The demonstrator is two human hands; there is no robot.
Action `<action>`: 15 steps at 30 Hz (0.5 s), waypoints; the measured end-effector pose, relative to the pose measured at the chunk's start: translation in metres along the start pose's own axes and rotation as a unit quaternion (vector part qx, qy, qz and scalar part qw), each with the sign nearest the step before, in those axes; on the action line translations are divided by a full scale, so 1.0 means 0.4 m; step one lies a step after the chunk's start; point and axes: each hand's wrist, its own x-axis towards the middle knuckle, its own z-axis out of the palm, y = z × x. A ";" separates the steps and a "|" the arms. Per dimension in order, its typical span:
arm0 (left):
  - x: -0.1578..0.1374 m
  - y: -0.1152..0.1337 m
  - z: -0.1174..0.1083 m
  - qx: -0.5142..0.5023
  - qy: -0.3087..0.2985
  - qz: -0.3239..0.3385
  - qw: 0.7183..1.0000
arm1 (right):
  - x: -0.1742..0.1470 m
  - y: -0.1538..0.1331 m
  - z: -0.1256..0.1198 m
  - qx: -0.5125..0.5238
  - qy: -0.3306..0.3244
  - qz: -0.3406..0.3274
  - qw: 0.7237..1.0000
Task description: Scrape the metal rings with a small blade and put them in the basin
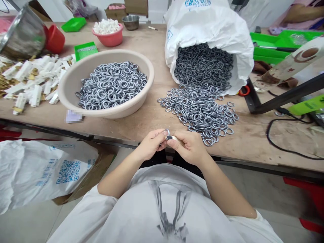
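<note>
Just over the table's front edge, my left hand (pixel 153 143) pinches one grey ring (pixel 167 132) between thumb and fingers. My right hand (pixel 191 145) is closed on a small blade-like tool (pixel 170 137) with a pale handle and a dark flat tip. That tip meets the ring or lies right beside it; which of these I cannot tell. To the right of my hands spreads a pile of loose grey rings (pixel 199 108), spilling from a white sack (pixel 210 23) on its side. At the left, a beige basin (pixel 64 89) holds many similar rings.
White and brass-coloured parts (pixel 35 79) lie heaped at the left near a tilted metal bowl (pixel 24 32) and red cup (pixel 55 38). Behind stands a pink bowl (pixel 110 39) of white pieces. A black cable (pixel 269 135) and metal bar (pixel 286 96) lie right.
</note>
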 end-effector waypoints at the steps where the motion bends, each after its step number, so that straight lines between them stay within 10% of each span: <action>1: 0.000 0.004 -0.005 0.006 -0.003 -0.007 1.000 | 0.005 -0.001 0.000 0.007 -0.008 -0.002 1.000; 8: -0.045 0.061 -0.023 0.125 -0.118 -0.048 0.984 | 0.128 0.039 -0.016 -0.086 0.068 0.077 0.991; 11: -0.071 0.148 -0.047 0.200 0.022 0.081 0.976 | 0.203 0.071 -0.025 -0.200 0.046 0.118 0.972; 13: -0.066 0.227 -0.084 0.313 0.148 0.206 0.915 | 0.244 0.086 -0.020 -0.275 0.007 0.124 0.954; 15: -0.036 0.308 -0.136 0.473 0.254 0.306 0.787 | 0.274 0.095 -0.006 -0.327 -0.038 0.132 0.935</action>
